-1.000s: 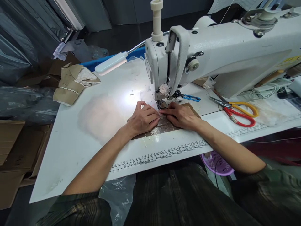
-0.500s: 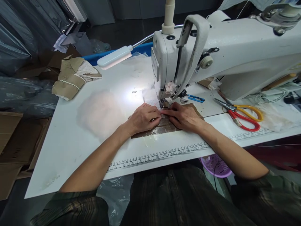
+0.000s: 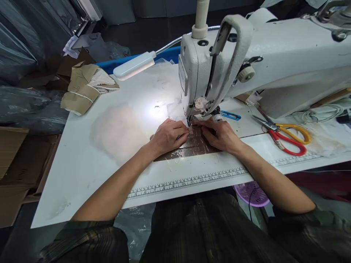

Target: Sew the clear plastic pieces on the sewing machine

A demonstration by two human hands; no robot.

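Observation:
A white sewing machine (image 3: 192, 65) stands over a white table, its presser foot (image 3: 190, 119) low between my hands. My left hand (image 3: 170, 136) is closed in a pinch on thin translucent material (image 3: 191, 129) just left of the foot. My right hand (image 3: 219, 135) lies right of the foot, its index finger stretched to the foot's front edge and its thumb lower down; whether it holds anything is hidden. Both hands rest over a brown, tape-covered patch (image 3: 192, 146) on the table.
Scissors with red and yellow handles (image 3: 290, 140) and a blue thread snipper (image 3: 230, 115) lie to the right. A lamp (image 3: 134, 66) shines from behind. A wrapped bundle (image 3: 82, 89) lies back left. Ruler tape (image 3: 183, 185) runs along the front edge.
My right hand has shifted slightly right, away from my left fingertips, with its index finger now at the presser foot. My left hand has barely moved. The view has shifted a little.

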